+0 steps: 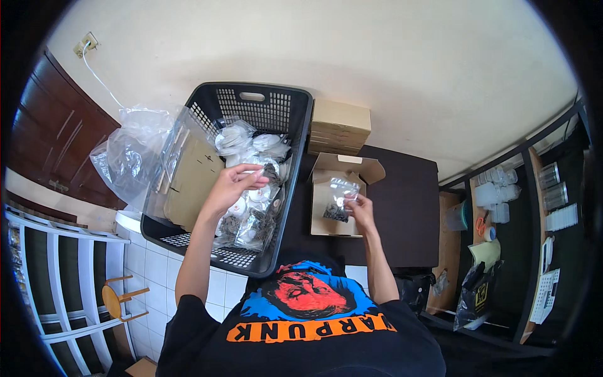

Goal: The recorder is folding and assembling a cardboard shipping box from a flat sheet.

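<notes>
My left hand (237, 187) is over the black plastic crate (300, 119), its fingertips pinched together. Dark, greyish material shows at those fingertips; I cannot make out what it is. Inside the crate lie several clear bags of white round pieces (235, 137) and of dark, coiled-looking pieces (254, 221). My right hand (361, 213) grips a clear plastic bag (342, 191) by its side, with small dark pieces gathered at its bottom. That bag hangs over an open cardboard box (320, 217), which stands on a dark table (408, 207).
Closed cardboard boxes (342, 122) are stacked behind the open one, against the wall. Flat cardboard (195, 176) and loose clear plastic (135, 147) lie at the crate's left side. A wooden stool (116, 298) stands lower left. Shelves with containers (496, 191) and orange scissors (481, 225) line the right.
</notes>
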{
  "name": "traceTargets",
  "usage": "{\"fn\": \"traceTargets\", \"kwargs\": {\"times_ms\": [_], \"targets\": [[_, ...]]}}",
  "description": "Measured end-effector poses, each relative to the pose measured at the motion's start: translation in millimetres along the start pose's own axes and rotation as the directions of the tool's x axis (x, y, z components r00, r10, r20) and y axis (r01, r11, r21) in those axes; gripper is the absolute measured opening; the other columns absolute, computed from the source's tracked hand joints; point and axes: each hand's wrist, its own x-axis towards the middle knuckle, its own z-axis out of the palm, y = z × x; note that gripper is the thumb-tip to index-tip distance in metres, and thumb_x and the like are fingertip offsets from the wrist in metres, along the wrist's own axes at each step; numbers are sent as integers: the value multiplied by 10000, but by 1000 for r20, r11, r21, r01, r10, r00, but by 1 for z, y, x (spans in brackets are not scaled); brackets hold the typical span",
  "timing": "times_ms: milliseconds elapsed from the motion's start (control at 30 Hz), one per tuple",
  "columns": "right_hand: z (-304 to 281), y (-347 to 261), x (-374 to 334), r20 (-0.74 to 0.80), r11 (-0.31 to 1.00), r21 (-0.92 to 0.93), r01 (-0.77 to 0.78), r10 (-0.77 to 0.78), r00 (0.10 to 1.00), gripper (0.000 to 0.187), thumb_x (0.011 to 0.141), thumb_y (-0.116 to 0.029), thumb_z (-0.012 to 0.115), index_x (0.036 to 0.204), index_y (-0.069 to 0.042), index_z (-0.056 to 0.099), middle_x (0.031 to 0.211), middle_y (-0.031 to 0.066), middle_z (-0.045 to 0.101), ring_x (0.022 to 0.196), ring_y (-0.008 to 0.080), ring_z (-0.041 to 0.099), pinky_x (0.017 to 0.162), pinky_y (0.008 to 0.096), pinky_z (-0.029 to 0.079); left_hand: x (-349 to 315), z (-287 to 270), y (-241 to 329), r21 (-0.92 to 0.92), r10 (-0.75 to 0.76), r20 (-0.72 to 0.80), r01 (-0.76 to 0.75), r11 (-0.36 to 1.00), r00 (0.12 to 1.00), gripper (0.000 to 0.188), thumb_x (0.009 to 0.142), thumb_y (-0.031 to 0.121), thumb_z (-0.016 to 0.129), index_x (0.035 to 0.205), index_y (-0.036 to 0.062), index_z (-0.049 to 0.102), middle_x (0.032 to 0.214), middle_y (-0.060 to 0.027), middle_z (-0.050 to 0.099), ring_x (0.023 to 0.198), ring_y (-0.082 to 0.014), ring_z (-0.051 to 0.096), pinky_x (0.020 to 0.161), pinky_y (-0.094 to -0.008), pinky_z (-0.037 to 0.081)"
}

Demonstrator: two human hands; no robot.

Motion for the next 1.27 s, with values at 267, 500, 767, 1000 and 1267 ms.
{"fn": "traceTargets", "kwargs": {"times_ms": [267, 500, 767, 1000, 1267], "targets": [[-15, 113, 50, 85, 919, -388, -63, 104, 991, 391, 882, 31, 764, 1250, 55, 635, 759, 104, 711, 599, 163, 656, 515, 312, 507, -10, -17, -44, 133, -76, -53, 83, 988, 996, 402, 1064, 165, 659, 1407, -37, 608, 1143, -185, 780, 1041, -199, 750, 925, -317, 588], [15, 94, 23, -30, 925, -359, -123, 120, 992, 140, 824, 17, 825, 750, -5, 709, 691, 89, 703, 564, 159, 645, 478, 300, 476, -32, -56, -40, 317, -178, -119, 207, 925, 977, 389, 1085, 210, 620, 1391, -31, 618, 1196, -180, 766, 1090, -209, 741, 955, -329, 583], [-8, 135, 36, -170, 854, -510, -99, 13, 985, 308, 691, -165, 975, 672, -41, 694, 705, 96, 735, 589, 202, 677, 540, 347, 522, 37, -47, -40, 304, -205, -69, 216, 928, 976, 410, 1049, 242, 679, 1379, 2, 635, 1154, -141, 784, 1012, -174, 740, 883, -328, 580], [48, 60, 7, -254, 471, -849, -240, 35, 967, 653, 576, -399, 1030, 1004, -14, 723, 997, 222, 772, 959, 363, 754, 853, 468, 593, 35, -30, -111, 953, -300, -76, 158, 259, 951, 696, 794, 345, 913, 1296, -43, 627, 1094, -228, 763, 1020, -365, 745, 861, -463, 591], [19, 67, 17, -110, 550, -835, 13, -189, 976, 875, 661, -419, 1003, 1304, 35, 622, 1060, 278, 752, 1009, 412, 747, 894, 488, 592, 32, -17, -141, 894, -421, -249, 374, 247, 872, 938, 753, 242, 919, 1457, -83, 391, 1210, -276, 722, 1114, -431, 722, 945, -471, 601]]}}
